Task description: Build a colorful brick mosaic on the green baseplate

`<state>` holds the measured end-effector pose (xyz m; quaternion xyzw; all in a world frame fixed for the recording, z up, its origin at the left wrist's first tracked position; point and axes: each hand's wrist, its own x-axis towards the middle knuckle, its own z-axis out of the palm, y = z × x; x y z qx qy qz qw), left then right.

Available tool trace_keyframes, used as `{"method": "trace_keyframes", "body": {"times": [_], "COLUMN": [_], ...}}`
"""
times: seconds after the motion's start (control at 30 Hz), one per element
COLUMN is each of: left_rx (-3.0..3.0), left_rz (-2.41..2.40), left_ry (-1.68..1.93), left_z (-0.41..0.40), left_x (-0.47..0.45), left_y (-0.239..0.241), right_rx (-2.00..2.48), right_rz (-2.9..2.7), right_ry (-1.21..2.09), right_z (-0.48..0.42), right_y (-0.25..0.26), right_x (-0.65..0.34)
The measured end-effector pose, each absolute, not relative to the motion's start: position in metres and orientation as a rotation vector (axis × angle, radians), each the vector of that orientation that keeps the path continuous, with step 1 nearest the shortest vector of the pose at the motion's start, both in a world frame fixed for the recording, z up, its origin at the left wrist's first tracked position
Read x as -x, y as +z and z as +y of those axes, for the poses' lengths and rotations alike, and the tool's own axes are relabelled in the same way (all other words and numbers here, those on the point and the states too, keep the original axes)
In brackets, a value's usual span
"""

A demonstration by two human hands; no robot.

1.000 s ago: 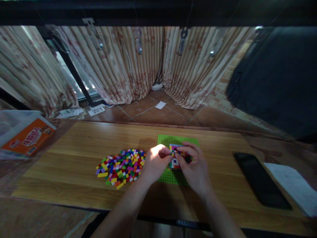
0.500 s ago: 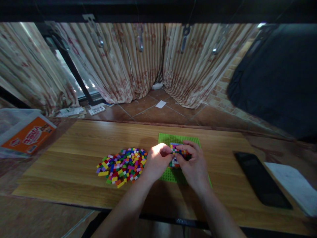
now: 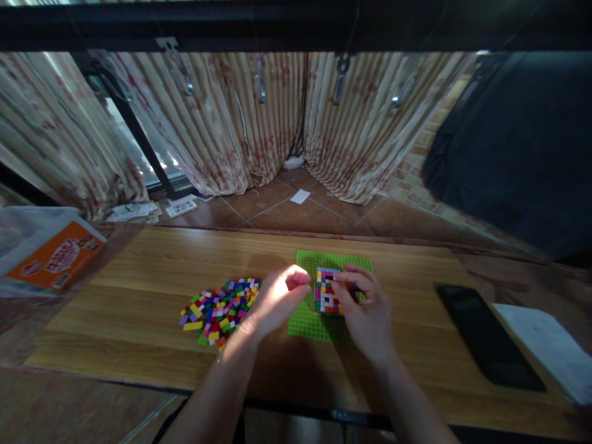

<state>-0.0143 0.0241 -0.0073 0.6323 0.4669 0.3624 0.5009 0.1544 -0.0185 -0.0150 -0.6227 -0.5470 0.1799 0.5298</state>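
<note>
A green studded baseplate (image 3: 309,323) lies on the wooden table (image 3: 139,259). On it stands a small block of many-coloured bricks (image 3: 325,291). My right hand (image 3: 365,314) curls round the block's right side, thumb and fingers on it. My left hand (image 3: 277,297) hovers just left of the block, over the baseplate's left edge, its fingers drawn in loosely; whether it holds a brick I cannot make out. A heap of loose coloured bricks (image 3: 217,308) lies to the left of that hand.
A black phone (image 3: 488,336) and a white sheet (image 3: 548,345) lie at the right of the table. A clear box with an orange label (image 3: 46,256) stands at the far left. Curtains and tiled floor lie beyond the far edge.
My left hand has come off the brick block and moved left toward the loose heap. My right hand still holds the block, whose face now shows.
</note>
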Motion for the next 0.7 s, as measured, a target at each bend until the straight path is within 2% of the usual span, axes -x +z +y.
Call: {"method": "trace_keyframes", "body": {"times": [0.27,0.7], "left_rx": [-1.899,-2.316], "left_rz": [1.184,1.288], "left_ry": [0.500,0.268], "left_z": [0.026,0.026], "left_x": [0.067,0.055], "left_y": [0.002,0.012], "right_rx": [1.478,1.476], "right_rz": [-1.213,-1.269], "right_ry": [0.427,0.398], "right_z": [-0.018,-0.017], "right_y": [-0.013,-0.013], "right_x": [-0.159,-0.156]}}
